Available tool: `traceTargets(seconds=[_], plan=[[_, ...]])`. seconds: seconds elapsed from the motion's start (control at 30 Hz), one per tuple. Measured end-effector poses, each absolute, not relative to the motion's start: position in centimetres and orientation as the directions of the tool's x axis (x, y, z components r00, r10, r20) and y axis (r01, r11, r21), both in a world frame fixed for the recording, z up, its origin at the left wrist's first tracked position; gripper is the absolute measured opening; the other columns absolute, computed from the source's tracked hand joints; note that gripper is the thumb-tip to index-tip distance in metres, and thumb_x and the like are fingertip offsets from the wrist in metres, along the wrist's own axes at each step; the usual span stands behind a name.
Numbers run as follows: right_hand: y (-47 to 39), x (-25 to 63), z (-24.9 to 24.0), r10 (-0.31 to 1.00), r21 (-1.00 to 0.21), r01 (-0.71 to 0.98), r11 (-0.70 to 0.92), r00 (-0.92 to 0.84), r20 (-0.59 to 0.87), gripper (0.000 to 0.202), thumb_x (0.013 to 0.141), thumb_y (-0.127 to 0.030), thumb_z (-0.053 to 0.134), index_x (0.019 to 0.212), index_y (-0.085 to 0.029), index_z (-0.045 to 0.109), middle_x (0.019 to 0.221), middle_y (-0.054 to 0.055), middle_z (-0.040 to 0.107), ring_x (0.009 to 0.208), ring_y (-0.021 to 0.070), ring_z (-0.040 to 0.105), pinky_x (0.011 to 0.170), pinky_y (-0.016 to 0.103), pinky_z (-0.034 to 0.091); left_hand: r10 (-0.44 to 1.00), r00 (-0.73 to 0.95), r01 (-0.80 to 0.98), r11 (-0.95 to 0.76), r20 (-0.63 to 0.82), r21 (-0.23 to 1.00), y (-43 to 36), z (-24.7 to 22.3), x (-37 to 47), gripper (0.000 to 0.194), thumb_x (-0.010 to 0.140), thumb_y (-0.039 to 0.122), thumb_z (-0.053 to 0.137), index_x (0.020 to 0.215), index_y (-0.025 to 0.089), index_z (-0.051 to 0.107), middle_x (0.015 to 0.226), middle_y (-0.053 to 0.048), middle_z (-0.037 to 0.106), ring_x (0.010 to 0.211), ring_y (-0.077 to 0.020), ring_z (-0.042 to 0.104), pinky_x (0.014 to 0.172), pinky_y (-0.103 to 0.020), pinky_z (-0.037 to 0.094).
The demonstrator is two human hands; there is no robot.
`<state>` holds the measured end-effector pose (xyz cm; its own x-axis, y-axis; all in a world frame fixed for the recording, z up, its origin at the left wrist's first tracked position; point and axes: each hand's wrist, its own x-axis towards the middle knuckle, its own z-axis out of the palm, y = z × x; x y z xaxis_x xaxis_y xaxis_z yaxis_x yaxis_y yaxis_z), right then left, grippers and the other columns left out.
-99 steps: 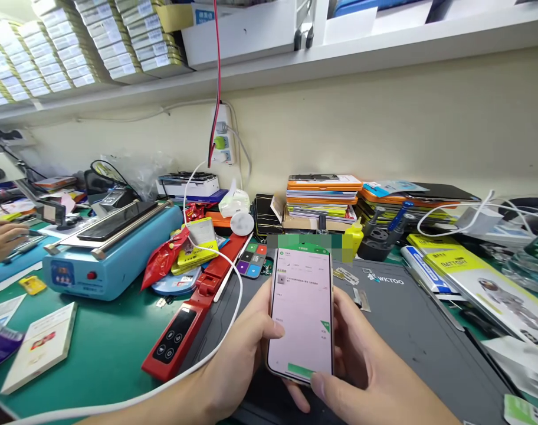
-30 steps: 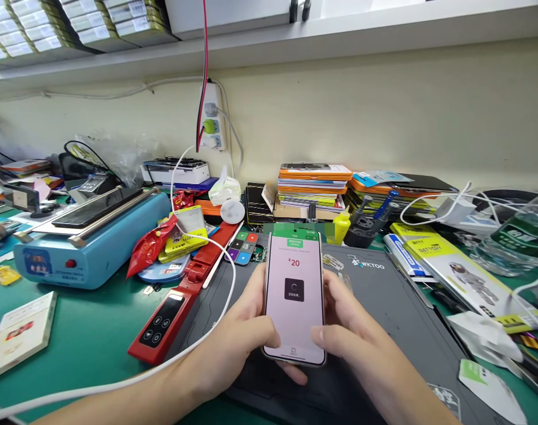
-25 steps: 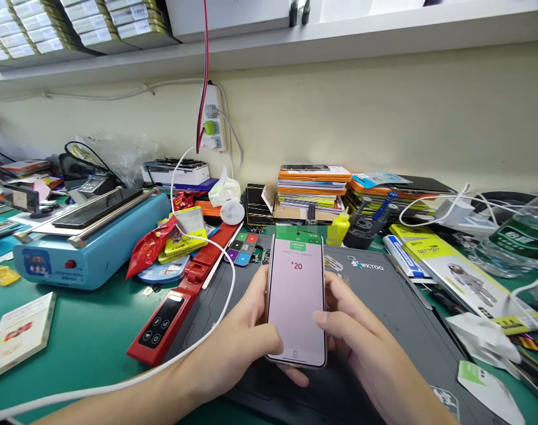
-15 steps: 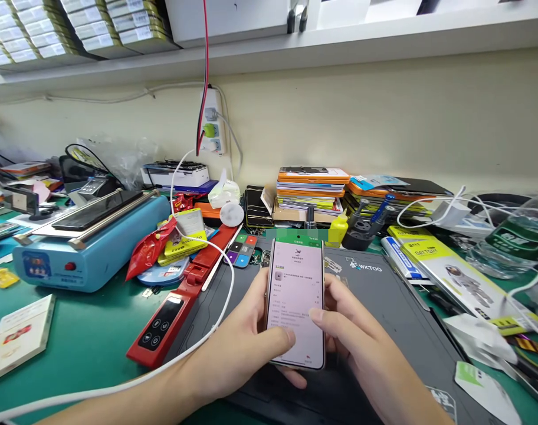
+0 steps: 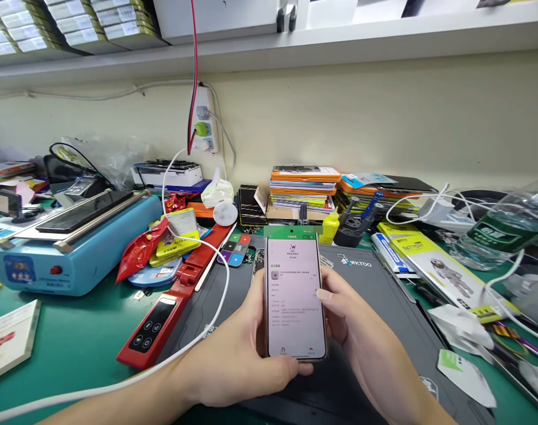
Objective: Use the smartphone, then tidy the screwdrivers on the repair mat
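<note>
A smartphone (image 5: 294,307) is held upright in front of me, its lit screen showing a green top bar and lines of text on a pale page. My left hand (image 5: 251,342) grips it along the left side, with the thumb lying across the bottom edge. At the right side my right hand (image 5: 346,310) wraps round the phone, its thumb at the screen's right edge. The fingers behind the phone are mostly hidden. Beneath both hands lies a dark grey work mat (image 5: 361,289). Part of another device (image 5: 259,260) shows just behind the phone's left edge.
A red lamp-like tool (image 5: 149,330) and a white cable (image 5: 225,295) lie to the left, beside a blue machine (image 5: 83,254). Yellow battery boxes (image 5: 446,271) and a plastic bottle (image 5: 499,230) are on the right. Stacked boxes (image 5: 304,189) stand against the wall.
My left thumb has moved off the lower screen down to the phone's bottom edge. My right thumb has shifted up slightly. The view has turned a little to the right.
</note>
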<state>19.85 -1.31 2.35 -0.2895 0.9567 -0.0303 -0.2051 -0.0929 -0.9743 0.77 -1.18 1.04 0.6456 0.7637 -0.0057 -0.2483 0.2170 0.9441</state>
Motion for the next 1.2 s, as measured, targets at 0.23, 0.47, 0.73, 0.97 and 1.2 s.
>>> traceTargets(seconds=[0.23, 0.47, 0.73, 0.97, 1.2], plan=[[-1.4, 19.7, 2.6, 0.955, -0.973, -0.214, -0.089, -0.295, -0.023, 0.034, 0.108, -0.043, 0.047, 0.134, -0.031, 0.065, 0.136, 0.003, 0.062, 0.115, 0.0253, 0.060, 0.075, 0.027, 0.057, 0.756, 0.654, -0.240, 0.208, 0.000, 0.948, -1.2, 1.1, 0.7, 0.093, 0.089, 0.002, 0.072, 0.159, 0.040, 0.023, 0.148, -0.008, 0.059, 0.136, -0.0290, 0.061, 0.107, -0.044, 0.058], [-1.5, 19.8, 2.5, 0.957, -0.974, -0.211, -0.080, -0.289, -0.016, 0.032, 0.108, -0.043, 0.049, 0.134, -0.033, 0.064, 0.135, 0.001, 0.062, 0.106, 0.0225, 0.062, 0.076, 0.026, 0.056, 0.739, 0.673, -0.265, 0.239, 0.002, 0.934, -1.2, 0.7, 0.6, 0.094, 0.091, -0.002, 0.066, 0.160, 0.043, 0.020, 0.148, -0.007, 0.058, 0.130, -0.0251, 0.065, 0.104, -0.040, 0.061], [-1.5, 19.7, 2.8, 0.950, -0.974, -0.206, -0.089, -0.311, -0.021, 0.034, 0.108, -0.044, 0.046, 0.133, -0.030, 0.064, 0.127, 0.004, 0.066, 0.096, 0.0220, 0.064, 0.069, 0.028, 0.056, 0.777, 0.630, -0.305, 0.254, -0.006, 0.918, -0.9, 0.9, 0.5, 0.064, 0.100, 0.021, 0.069, 0.153, 0.037, 0.036, 0.154, -0.010, 0.054, 0.124, -0.0288, 0.069, 0.086, -0.034, 0.067], [-1.5, 19.9, 2.2, 0.971, -0.995, -0.100, -0.018, -0.239, 0.006, 0.032, 0.106, -0.040, 0.050, 0.134, -0.031, 0.064, 0.139, 0.002, 0.063, 0.113, 0.0267, 0.062, 0.084, 0.033, 0.055, 0.774, 0.633, -0.353, 0.298, -0.008, 0.887, -0.8, 2.2, 0.2, 0.076, 0.080, 0.001, 0.062, 0.148, 0.033, 0.045, 0.146, -0.006, 0.061, 0.125, -0.0301, 0.067, 0.083, -0.034, 0.067], [-1.1, 19.9, 2.4, 0.991, -0.996, -0.072, 0.052, -0.118, 0.060, 0.029, 0.101, -0.041, 0.062, 0.128, -0.031, 0.062, 0.134, 0.001, 0.068, 0.130, 0.0271, 0.056, 0.098, 0.032, 0.052, 0.780, 0.624, -0.310, 0.298, -0.043, 0.903, -0.9, 1.6, 0.6, 0.081, 0.081, 0.001, 0.058, 0.153, 0.034, 0.041, 0.140, -0.007, 0.063, 0.114, -0.0251, 0.071, 0.073, -0.027, 0.067]])
